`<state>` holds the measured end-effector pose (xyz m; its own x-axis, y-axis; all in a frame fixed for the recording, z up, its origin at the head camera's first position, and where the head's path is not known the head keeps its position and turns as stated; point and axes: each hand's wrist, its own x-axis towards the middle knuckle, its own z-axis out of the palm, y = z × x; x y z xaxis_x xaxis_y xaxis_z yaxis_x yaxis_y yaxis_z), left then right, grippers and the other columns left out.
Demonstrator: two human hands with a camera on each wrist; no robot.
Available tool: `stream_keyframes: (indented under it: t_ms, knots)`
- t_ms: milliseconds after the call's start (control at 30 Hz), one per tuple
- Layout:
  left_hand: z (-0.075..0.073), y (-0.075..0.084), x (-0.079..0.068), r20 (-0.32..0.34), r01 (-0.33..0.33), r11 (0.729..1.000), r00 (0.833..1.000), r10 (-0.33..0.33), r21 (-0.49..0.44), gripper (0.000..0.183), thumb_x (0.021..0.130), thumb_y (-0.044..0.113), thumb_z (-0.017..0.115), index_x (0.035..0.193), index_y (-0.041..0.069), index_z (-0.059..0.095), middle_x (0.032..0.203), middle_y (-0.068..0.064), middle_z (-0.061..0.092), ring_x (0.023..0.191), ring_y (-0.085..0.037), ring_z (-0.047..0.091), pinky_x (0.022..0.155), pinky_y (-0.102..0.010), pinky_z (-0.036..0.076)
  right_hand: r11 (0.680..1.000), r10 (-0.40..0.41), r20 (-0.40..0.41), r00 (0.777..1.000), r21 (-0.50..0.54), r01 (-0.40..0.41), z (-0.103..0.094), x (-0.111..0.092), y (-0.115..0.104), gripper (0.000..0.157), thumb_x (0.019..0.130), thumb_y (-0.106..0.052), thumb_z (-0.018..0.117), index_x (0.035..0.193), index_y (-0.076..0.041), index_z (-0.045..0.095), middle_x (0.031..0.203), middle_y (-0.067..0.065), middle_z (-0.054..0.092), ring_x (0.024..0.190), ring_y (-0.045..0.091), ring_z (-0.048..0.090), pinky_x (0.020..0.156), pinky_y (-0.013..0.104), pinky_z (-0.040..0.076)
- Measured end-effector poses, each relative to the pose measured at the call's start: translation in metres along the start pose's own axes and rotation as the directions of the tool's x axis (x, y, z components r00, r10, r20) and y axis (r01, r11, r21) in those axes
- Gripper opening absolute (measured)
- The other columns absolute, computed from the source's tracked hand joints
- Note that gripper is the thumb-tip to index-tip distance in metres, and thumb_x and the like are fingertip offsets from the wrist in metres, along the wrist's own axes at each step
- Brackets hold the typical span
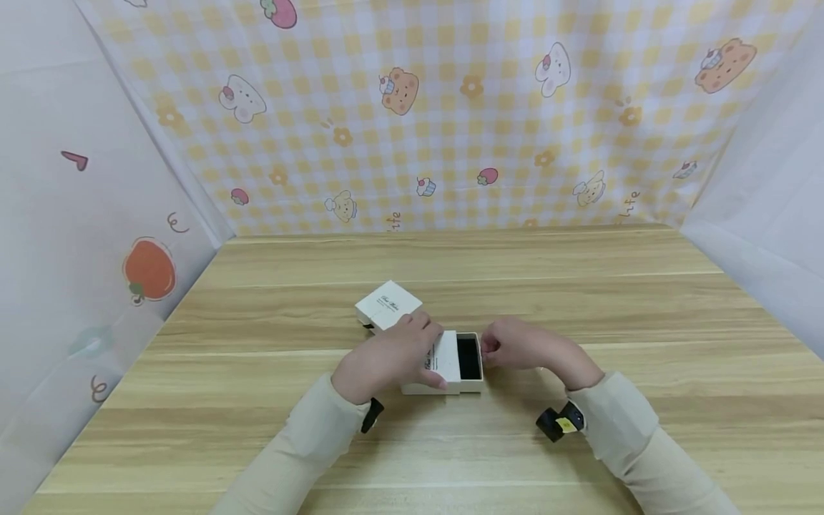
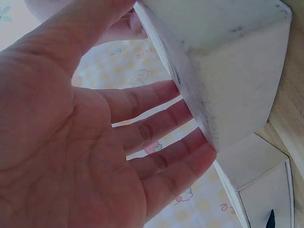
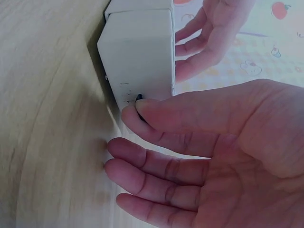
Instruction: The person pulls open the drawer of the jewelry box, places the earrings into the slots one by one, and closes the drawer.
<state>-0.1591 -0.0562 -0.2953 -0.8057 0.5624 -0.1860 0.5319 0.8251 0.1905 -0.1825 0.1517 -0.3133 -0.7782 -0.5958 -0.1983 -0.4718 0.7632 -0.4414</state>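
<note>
A small white slide-out box [image 1: 447,357] lies on the table with its drawer [image 1: 476,386] partly pulled out, showing a black lining [image 1: 469,356]. My left hand [image 1: 389,356] rests on the outer sleeve from above. In the left wrist view, its nearly straight fingers touch the printed top, with the thumb toward the near edge. At the drawer's end, my right hand [image 1: 518,345] pinches a short black pull tab [image 3: 139,98] between thumb and index finger. The right hand's other fingers stay off the box.
A second white box [image 1: 389,304] with print and a black tab [image 2: 271,219] sits close behind, to the left. Both stand on a wood-grain table [image 1: 553,279]. A yellow checked cloth [image 1: 450,129] hangs at the back, with pale cloths on both sides.
</note>
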Motion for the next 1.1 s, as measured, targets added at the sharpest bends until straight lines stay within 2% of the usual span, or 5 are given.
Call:
stream_keyframes:
  t_ms: [267, 500, 767, 1100]
  knots:
    - [0.0, 0.001, 0.001, 0.011, 0.011, 1.0, 1.0, -0.011, 0.0, 0.072, 0.074, 0.046, 0.073, 0.131, 0.008, 0.048, 0.119, -0.004, 0.047, 0.101, -0.017, 0.042, 0.086, -0.03, 0.042, 1.0, -0.005, 0.018, 1.0, 0.0, 0.005, -0.005, -0.004, 0.002, 0.016, 0.08, -0.005, 0.06, 0.064, -0.009, 0.057, 0.06, -0.008, 0.045, 0.057, 0.006, 0.04, 0.054, 0.02, 0.033]
    - [0.002, 0.0, 0.002, 0.003, 0.014, 1.0, 1.0, -0.014, 0.003, 0.072, 0.074, 0.046, 0.074, 0.13, 0.009, 0.049, 0.118, -0.004, 0.047, 0.101, -0.016, 0.042, 0.085, -0.029, 0.042, 0.999, 0.021, 0.03, 0.999, 0.031, -0.022, -0.006, -0.008, 0.005, 0.018, 0.079, -0.004, 0.06, 0.062, -0.01, 0.055, 0.059, -0.008, 0.042, 0.056, 0.006, 0.038, 0.053, 0.021, 0.032]
    - [0.001, 0.001, 0.001, 0.008, 0.024, 1.0, 1.0, -0.024, 0.005, 0.072, 0.074, 0.045, 0.074, 0.131, 0.008, 0.049, 0.12, -0.004, 0.047, 0.101, -0.016, 0.042, 0.086, -0.03, 0.042, 0.998, 0.063, 0.049, 0.997, 0.017, -0.064, -0.01, -0.009, 0.01, 0.013, 0.078, -0.008, 0.063, 0.065, -0.008, 0.059, 0.064, -0.005, 0.051, 0.062, 0.009, 0.043, 0.058, 0.023, 0.037]
    - [0.001, 0.002, 0.0, 0.004, 0.017, 1.0, 1.0, -0.017, -0.002, 0.071, 0.074, 0.045, 0.073, 0.13, 0.008, 0.049, 0.119, -0.004, 0.047, 0.1, -0.016, 0.042, 0.086, -0.03, 0.042, 0.994, 0.103, 0.061, 0.993, 0.02, -0.105, -0.012, -0.01, 0.011, 0.01, 0.08, -0.009, 0.063, 0.071, -0.007, 0.065, 0.067, -0.004, 0.056, 0.063, 0.009, 0.046, 0.057, 0.022, 0.039]
